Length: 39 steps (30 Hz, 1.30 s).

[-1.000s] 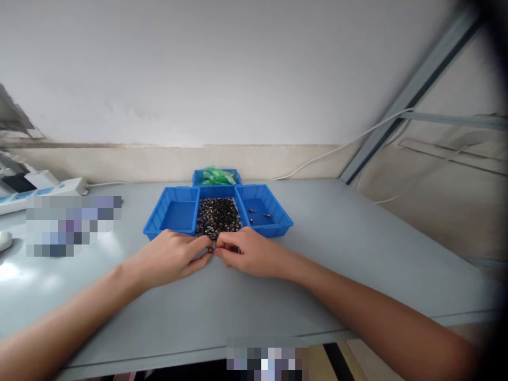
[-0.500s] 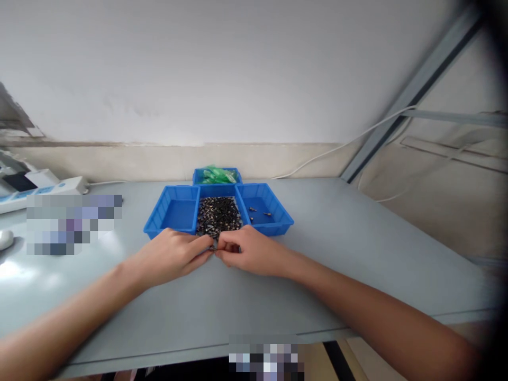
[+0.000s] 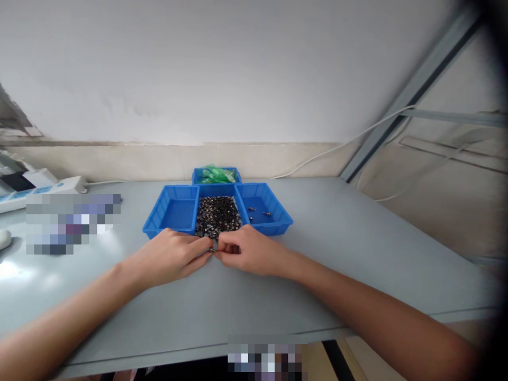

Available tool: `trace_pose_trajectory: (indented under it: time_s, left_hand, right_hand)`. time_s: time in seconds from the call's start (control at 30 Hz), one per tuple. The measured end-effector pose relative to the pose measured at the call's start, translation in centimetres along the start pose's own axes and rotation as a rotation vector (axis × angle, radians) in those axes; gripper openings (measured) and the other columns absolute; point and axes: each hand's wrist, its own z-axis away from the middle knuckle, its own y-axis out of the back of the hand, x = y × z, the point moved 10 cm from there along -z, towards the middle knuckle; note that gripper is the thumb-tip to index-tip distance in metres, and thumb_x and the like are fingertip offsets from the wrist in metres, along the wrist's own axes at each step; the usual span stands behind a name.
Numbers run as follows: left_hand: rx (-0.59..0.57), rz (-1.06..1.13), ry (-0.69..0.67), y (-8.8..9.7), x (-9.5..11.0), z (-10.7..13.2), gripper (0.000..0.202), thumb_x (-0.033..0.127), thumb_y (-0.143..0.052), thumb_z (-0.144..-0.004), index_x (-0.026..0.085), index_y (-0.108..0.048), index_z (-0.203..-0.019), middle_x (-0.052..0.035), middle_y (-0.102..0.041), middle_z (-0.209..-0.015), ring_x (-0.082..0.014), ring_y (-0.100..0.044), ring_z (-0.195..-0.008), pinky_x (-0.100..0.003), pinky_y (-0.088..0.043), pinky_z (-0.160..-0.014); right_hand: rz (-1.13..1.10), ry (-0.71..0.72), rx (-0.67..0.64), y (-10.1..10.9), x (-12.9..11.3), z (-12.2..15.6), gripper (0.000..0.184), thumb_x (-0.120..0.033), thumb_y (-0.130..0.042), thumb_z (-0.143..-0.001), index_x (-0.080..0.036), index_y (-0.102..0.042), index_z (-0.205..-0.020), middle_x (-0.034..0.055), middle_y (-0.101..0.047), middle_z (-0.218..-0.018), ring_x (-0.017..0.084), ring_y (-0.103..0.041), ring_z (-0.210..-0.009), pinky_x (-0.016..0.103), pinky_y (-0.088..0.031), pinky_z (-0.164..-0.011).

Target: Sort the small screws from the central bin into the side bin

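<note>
My left hand [image 3: 177, 256] and my right hand [image 3: 248, 251] meet at the front of the middle blue bin [image 3: 216, 189]. Both are closed in a pinch on a small metal part [image 3: 213, 250], whose exact kind is too small to make out. Behind the fingers, the middle bin holds a heap of small dark and shiny metal parts [image 3: 219, 216]. In the right blue bin [image 3: 273, 228] lie a few small metal pieces [image 3: 266, 213]. A left blue bin [image 3: 178, 214] shows only its bare floor.
Behind the bins stands another blue bin [image 3: 194, 176] with green plastic bags [image 3: 218, 173]. A white power strip [image 3: 63, 186] and a white rounded object [image 3: 5, 239] are at the left. A white cable [image 3: 317, 156] runs to the metal frame [image 3: 381, 135] at right.
Both hands keep almost the same place and pinch. The small metal part between the fingertips shows slightly more clearly now.
</note>
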Motion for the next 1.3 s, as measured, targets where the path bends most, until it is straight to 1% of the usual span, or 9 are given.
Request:
trace_pose_trajectory:
  time_s: [0.13,0.27,0.53,0.67,0.8,1.0,1.13,1.3]
  left_hand:
    - [-0.003,0.016,-0.001,-0.02,0.07,0.11,0.021,0.027,-0.036,-0.087,0.017,-0.055,-0.082,0.0007,-0.059,-0.063,-0.0108,-0.054,-0.052,-0.023,-0.035,-0.046]
    - [-0.011,0.018,0.006,-0.11,0.05,0.18,0.02,0.026,-0.037,-0.086,0.018,-0.053,-0.079,0.0015,-0.057,-0.061,-0.0109,-0.053,-0.051,-0.024,-0.034,-0.046]
    - [0.011,0.004,0.018,0.24,0.0,0.09,0.025,0.027,-0.034,-0.088,0.017,-0.053,-0.076,0.0014,-0.056,-0.058,-0.0102,-0.053,-0.048,-0.023,-0.034,-0.044]
    - [0.017,0.032,0.016,0.49,0.09,0.08,0.024,0.028,-0.034,-0.088,0.017,-0.055,-0.085,0.0011,-0.058,-0.06,-0.0112,-0.054,-0.049,-0.024,-0.035,-0.044]
    - [0.005,0.038,0.002,0.29,0.16,0.15,0.022,0.03,-0.037,-0.088,0.018,-0.055,-0.093,0.0011,-0.061,-0.066,-0.0119,-0.056,-0.053,-0.025,-0.036,-0.045]
    - [-0.002,0.048,-0.024,0.0,0.16,0.16,0.022,0.024,-0.035,-0.089,0.019,-0.056,-0.091,0.0018,-0.06,-0.066,-0.0113,-0.055,-0.054,-0.025,-0.035,-0.046]
    - [-0.002,0.047,-0.036,-0.02,0.24,0.16,0.02,0.023,-0.036,-0.089,0.018,-0.056,-0.087,0.002,-0.06,-0.066,-0.0113,-0.055,-0.053,-0.025,-0.035,-0.046]
    - [-0.005,0.048,-0.046,-0.06,0.4,0.1,0.022,0.024,-0.035,-0.089,0.018,-0.055,-0.084,0.0017,-0.059,-0.064,-0.0109,-0.054,-0.052,-0.024,-0.034,-0.046]
  right_hand:
    - [0.0,0.008,-0.014,-0.18,-0.06,-0.01,0.009,-0.022,-0.049,-0.075,-0.017,-0.052,-0.067,-0.0038,-0.055,-0.059,0.009,-0.048,-0.055,0.02,-0.03,-0.05]
    - [0.027,0.031,-0.008,-0.18,-0.25,-0.02,0.01,-0.022,-0.049,-0.075,-0.017,-0.051,-0.066,-0.0042,-0.054,-0.058,0.008,-0.048,-0.054,0.02,-0.03,-0.05]
    - [0.059,0.046,0.007,-0.05,-0.43,0.07,0.01,-0.021,-0.048,-0.076,-0.017,-0.05,-0.066,-0.0049,-0.052,-0.057,0.008,-0.047,-0.053,0.02,-0.029,-0.05]
    - [0.048,0.037,-0.014,-0.19,-0.37,0.09,0.009,-0.021,-0.048,-0.075,-0.017,-0.051,-0.068,-0.004,-0.053,-0.059,0.009,-0.048,-0.054,0.02,-0.03,-0.051]
    - [0.046,0.05,-0.026,-0.39,-0.37,0.1,0.009,-0.021,-0.048,-0.076,-0.017,-0.051,-0.069,-0.0038,-0.055,-0.062,0.008,-0.048,-0.055,0.02,-0.031,-0.051]
    - [0.083,0.053,-0.019,-0.42,-0.06,0.07,0.011,-0.023,-0.046,-0.078,-0.018,-0.05,-0.07,-0.0044,-0.053,-0.059,0.008,-0.047,-0.053,0.02,-0.03,-0.051]
    - [0.079,0.055,-0.042,-0.53,-0.24,0.09,0.012,-0.023,-0.046,-0.079,-0.018,-0.05,-0.069,-0.0039,-0.053,-0.06,0.008,-0.046,-0.053,0.021,-0.029,-0.05]
    - [0.076,0.069,-0.039,-0.47,-0.5,0.07,0.011,-0.022,-0.046,-0.078,-0.017,-0.05,-0.068,-0.0042,-0.052,-0.059,0.008,-0.046,-0.053,0.02,-0.029,-0.051]
